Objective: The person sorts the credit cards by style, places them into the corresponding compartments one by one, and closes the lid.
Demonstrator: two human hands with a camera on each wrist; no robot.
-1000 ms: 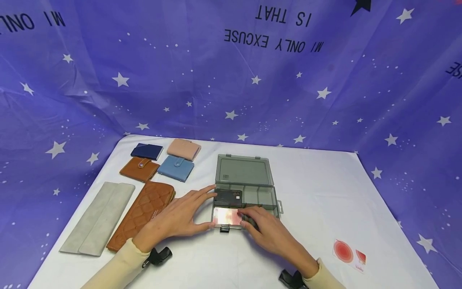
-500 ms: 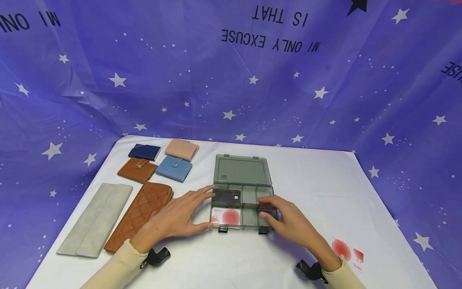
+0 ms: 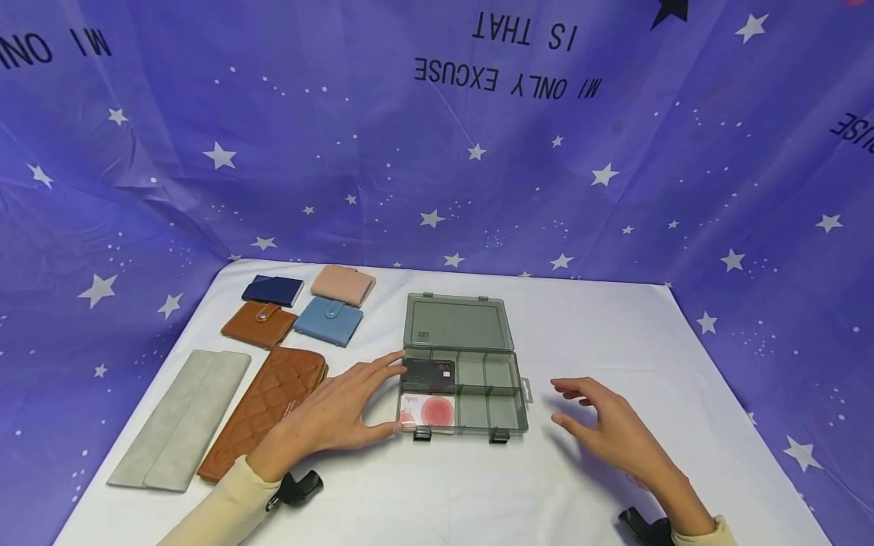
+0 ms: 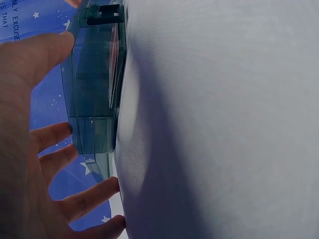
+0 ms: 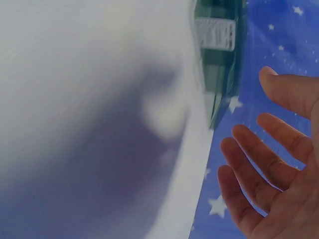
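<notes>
A see-through grey-green compartment box [image 3: 507, 411] stands on the white table with its lid [image 3: 459, 322] folded back. Its back left compartment holds a black VIP card [image 3: 425, 372]; in front of that, a white card with red circles [image 3: 435, 411] lies in another compartment. My left hand [image 3: 341, 409] has thumb and fingertips at the box's left side, fingers spread and fairly straight. To the right of the box, my right hand [image 3: 614, 425] hovers with loosely bent fingers and nothing in it. In the right wrist view its fingers [image 5: 254, 174] are apart from the box.
Left of the box lie a navy card holder [image 3: 273, 290], a pink one [image 3: 344, 284], a brown snap wallet [image 3: 259, 322] and a blue one [image 3: 329, 320]. Nearer are a grey long wallet [image 3: 180, 421] and a quilted brown wallet [image 3: 266, 409]. A starry purple cloth [image 3: 382, 152] hangs behind.
My right hand has let go of the white and red card in the front left compartment and moved right, past the box, over the loose card there. The left hand stays at the box.
</notes>
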